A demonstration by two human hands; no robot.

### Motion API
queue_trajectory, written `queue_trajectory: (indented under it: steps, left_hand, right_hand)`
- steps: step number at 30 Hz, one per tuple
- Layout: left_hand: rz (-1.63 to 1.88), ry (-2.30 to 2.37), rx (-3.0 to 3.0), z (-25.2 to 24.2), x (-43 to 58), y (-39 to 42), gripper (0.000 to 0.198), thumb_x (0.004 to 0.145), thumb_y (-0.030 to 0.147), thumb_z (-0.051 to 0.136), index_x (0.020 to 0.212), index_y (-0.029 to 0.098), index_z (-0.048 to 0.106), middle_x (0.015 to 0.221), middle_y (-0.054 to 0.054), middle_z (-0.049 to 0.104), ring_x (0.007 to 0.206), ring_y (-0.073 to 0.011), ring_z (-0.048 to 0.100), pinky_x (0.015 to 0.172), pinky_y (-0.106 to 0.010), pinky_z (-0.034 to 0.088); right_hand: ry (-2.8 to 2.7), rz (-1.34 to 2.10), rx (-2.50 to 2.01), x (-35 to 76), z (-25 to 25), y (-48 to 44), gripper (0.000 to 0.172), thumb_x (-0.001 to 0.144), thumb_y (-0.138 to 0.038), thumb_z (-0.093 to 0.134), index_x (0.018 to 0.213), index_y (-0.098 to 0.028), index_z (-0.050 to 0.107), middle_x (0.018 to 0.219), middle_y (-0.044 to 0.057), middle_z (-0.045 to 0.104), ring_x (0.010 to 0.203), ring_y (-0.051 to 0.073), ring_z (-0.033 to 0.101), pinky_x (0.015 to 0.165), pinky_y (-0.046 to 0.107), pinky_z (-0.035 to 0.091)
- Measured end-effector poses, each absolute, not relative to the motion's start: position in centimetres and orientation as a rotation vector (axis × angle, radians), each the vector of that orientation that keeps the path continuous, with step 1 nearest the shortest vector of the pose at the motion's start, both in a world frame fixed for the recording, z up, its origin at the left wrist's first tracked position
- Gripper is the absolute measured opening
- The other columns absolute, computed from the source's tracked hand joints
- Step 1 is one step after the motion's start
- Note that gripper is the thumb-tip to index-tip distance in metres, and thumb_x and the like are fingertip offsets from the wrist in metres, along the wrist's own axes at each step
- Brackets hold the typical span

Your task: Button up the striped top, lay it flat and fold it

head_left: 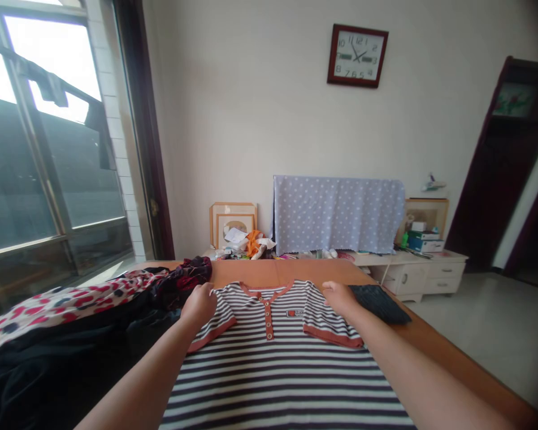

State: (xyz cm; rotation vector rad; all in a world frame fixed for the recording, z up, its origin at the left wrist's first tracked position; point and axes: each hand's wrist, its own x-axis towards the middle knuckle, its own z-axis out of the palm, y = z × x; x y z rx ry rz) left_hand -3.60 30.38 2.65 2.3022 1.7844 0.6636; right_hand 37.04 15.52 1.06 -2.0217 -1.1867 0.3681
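A black-and-white striped shirt (269, 376) with rust-coloured collar, button strip and sleeve cuffs lies spread face up, its collar at the far side. My left hand (200, 306) is closed on the shirt's left shoulder, above the left sleeve. On the other side, my right hand (339, 297) pinches the shirt by the right shoulder. The hem runs out of the bottom of the view.
Dark and red-patterned clothes (94, 298) are heaped at the left. A folded dark garment (379, 303) lies right of my right hand on the orange-brown table (457, 364). Beyond stands a low white cabinet (424, 278) with a cloth-covered object (336, 215).
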Motion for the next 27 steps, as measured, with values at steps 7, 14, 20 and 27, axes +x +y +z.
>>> queue_trajectory:
  steps: [7, 14, 20, 27]
  left_hand:
    - [0.695, 1.836, 2.159, 1.3, -0.3, 34.2, 0.063, 0.087, 0.026, 0.046, 0.148, 0.012, 0.039, 0.149, -0.021, 0.044, 0.131, -0.0314, 0.049, 0.102, -0.036, 0.039]
    - [0.613, 1.911, 1.986, -1.0, 0.4, 35.8, 0.081, 0.078, 0.031, 0.058, 0.152, 0.013, 0.028, 0.145, -0.023, 0.049, 0.124, -0.0373, 0.055, 0.095, -0.042, 0.045]
    - [0.595, 1.962, 1.863, -1.3, 0.8, 37.2, 0.076, 0.074, 0.035, 0.063, 0.142, 0.009, 0.042, 0.130, -0.024, 0.060, 0.110, -0.0356, 0.063, 0.081, -0.038, 0.050]
    - [0.724, 1.948, 1.809, -1.9, 0.8, 37.5, 0.062, 0.064, 0.040, 0.071, 0.118, 0.010, 0.062, 0.119, -0.027, 0.063, 0.097, -0.0403, 0.066, 0.066, -0.039, 0.050]
  right_hand:
    - [-1.123, 0.445, -1.976, 37.0, -0.2, 21.7, 0.063, 0.089, -0.031, 0.047, 0.147, -0.008, 0.040, 0.134, 0.019, 0.059, 0.080, 0.015, 0.071, 0.076, 0.024, 0.053]
    - [-1.069, 0.499, -1.967, 36.2, -3.3, 24.3, 0.087, 0.082, -0.032, 0.057, 0.157, -0.009, 0.017, 0.139, 0.023, 0.054, 0.095, 0.022, 0.068, 0.085, 0.032, 0.051]
    - [-0.949, 0.555, -1.941, 37.5, -4.6, 25.2, 0.086, 0.080, -0.029, 0.058, 0.155, -0.008, 0.023, 0.124, 0.020, 0.065, 0.084, 0.023, 0.071, 0.078, 0.033, 0.053]
    - [-0.810, 0.395, -1.928, 37.3, -5.4, 25.3, 0.075, 0.070, -0.029, 0.065, 0.142, -0.017, 0.050, 0.137, 0.016, 0.058, 0.117, 0.029, 0.061, 0.090, 0.034, 0.052]
